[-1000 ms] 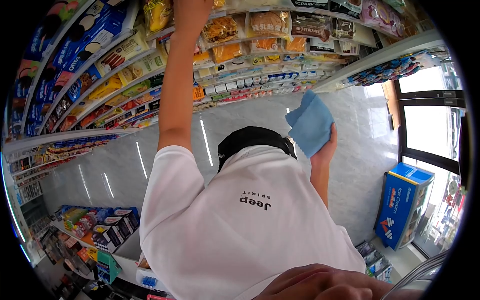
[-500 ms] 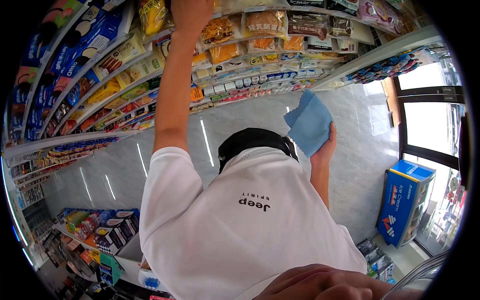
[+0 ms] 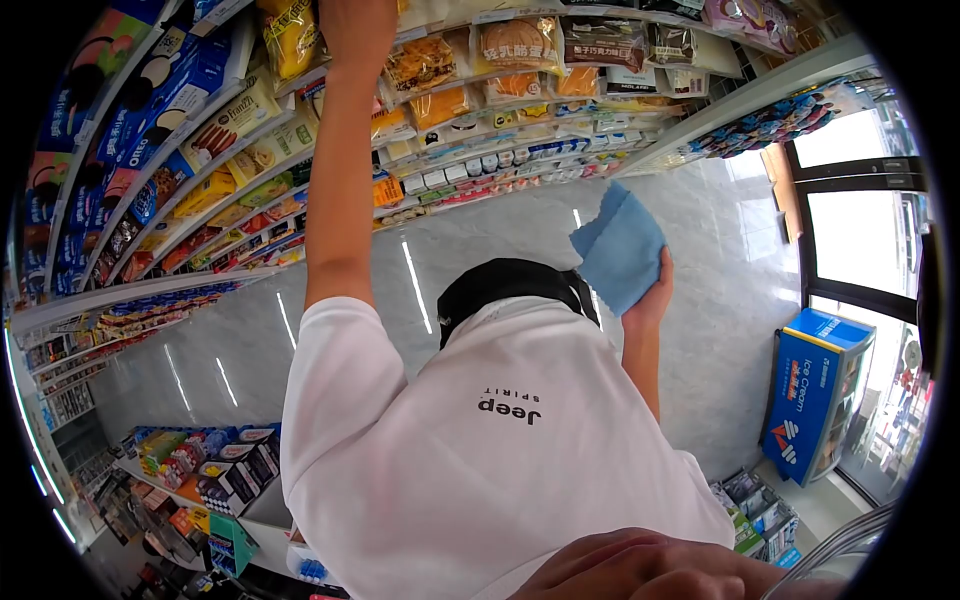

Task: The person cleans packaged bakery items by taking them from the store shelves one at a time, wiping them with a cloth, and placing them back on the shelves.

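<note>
My left hand (image 3: 358, 30) is raised to the upper shelf at the top edge, beside a yellow snack packet (image 3: 290, 38) and bagged bread (image 3: 422, 62). Its fingers are cut off by the frame edge, so what they touch is hidden. At the right, my right hand (image 3: 652, 300) grips a light blue cloth (image 3: 622, 250), which spreads out to the left of the fingers above the grey floor.
Curved shelves of packaged food, with blue Oreo packs (image 3: 130, 150), fill the top and left. A blue ice cream freezer (image 3: 808, 395) stands at the right near a glass door (image 3: 860, 235). Boxed goods (image 3: 235, 475) sit on a counter at the lower left.
My left hand has shifted slightly to the left along the shelf. The right hand still holds the cloth in nearly the same place. The view has turned a little.
</note>
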A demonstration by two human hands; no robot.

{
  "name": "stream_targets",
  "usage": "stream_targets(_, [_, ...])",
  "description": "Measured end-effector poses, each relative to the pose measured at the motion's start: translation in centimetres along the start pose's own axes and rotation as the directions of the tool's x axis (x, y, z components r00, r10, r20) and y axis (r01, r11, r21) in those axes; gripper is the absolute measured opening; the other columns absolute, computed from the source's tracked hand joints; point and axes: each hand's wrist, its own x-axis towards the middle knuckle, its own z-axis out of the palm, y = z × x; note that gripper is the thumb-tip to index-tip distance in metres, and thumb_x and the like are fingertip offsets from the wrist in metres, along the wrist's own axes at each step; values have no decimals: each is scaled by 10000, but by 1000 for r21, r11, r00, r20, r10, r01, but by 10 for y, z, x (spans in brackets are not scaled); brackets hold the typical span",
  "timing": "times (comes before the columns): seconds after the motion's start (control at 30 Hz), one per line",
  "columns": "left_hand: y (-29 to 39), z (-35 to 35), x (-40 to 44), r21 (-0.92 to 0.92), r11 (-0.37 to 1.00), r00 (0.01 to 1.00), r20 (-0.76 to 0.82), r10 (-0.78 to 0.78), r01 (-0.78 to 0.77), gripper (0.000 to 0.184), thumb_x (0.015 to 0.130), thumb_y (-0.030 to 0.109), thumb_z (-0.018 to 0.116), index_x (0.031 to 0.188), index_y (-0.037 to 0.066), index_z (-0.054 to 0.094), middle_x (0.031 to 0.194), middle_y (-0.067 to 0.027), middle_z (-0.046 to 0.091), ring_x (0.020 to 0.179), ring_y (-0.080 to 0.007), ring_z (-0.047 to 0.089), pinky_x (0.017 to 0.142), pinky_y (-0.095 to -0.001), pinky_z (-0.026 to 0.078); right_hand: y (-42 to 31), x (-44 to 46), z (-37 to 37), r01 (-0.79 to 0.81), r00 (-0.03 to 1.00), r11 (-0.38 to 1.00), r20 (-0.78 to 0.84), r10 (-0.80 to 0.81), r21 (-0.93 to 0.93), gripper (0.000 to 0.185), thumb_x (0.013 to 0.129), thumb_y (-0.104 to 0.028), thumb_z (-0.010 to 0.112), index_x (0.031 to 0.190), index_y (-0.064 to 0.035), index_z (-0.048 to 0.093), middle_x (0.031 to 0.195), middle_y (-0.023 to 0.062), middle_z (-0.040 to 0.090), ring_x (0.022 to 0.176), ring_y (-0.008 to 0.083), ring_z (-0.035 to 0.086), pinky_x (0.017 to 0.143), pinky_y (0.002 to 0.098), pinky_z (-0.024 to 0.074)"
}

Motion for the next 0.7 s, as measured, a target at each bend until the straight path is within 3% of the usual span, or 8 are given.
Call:
stream_targets(0.13, [5, -11, -2, -52, 997, 998, -23, 61, -62, 444, 975, 177, 599, 1346, -25, 463, 1319, -295, 467, 1189, -475, 484, 969, -518, 457, 0, -3, 1, -16, 1000, 999, -15, 16, 38, 536, 1014, -409, 486, 1394, -31, 489, 1369, 123, 563, 1244, 292, 565, 1056, 444, 460])
stream_targets(0.23, [-2, -5, -3, 32, 982, 979, -81, 186, -184, 443, 987, 215, 584, 1354, -13, 483, 1351, -293, 466, 1211, -482, 472, 1007, -523, 427, 2, -2, -6, -14, 1000, 998, -5, 14, 55, 537, 1016, -410, 482, 1393, -28, 489, 1370, 127, 561, 1244, 292, 565, 1056, 442, 460])
stream_targets(0.33, [1, -7, -4, 0, 990, 983, -112, 143, -144, 447, 985, 245, 586, 1350, 0, 501, 1357, -300, 468, 1239, -480, 456, 1023, -515, 418, 2, -2, -7, -19, 1000, 998, -3, 19, 68, 538, 1018, -413, 478, 1391, -26, 489, 1371, 130, 560, 1242, 291, 565, 1056, 440, 460])
stream_targets(0.57, [6, -10, -16, 57, 988, 989, -21, 148, -146, 519, 1014, 328, 568, 1439, 46, 467, 1465, -214, 444, 1354, -415, 409, 1117, -529, 356, -1, 1, -17, -12, 1000, 997, 6, 11, 81, 547, 1020, -419, 471, 1393, -19, 486, 1363, 134, 564, 1235, 287, 570, 1052, 430, 462])
stream_targets(0.67, [14, -12, -12, -47, 971, 972, -1, 233, -233, 540, 1009, 333, 578, 1455, 56, 449, 1492, -202, 418, 1375, -405, 393, 1128, -519, 356, -2, 4, -19, 12, 1000, 997, -9, -12, 76, 551, 1018, -416, 474, 1394, -14, 486, 1357, 135, 570, 1230, 286, 574, 1051, 425, 463])
stream_targets(0.7, [22, -17, -8, -113, 968, 967, 93, 236, -225, 561, 1000, 346, 591, 1460, 60, 443, 1507, -195, 400, 1383, -401, 385, 1129, -517, 357, -3, 4, -19, 18, 1000, 997, -14, -17, 75, 552, 1017, -415, 475, 1395, -13, 486, 1355, 135, 572, 1229, 286, 576, 1051, 424, 464])
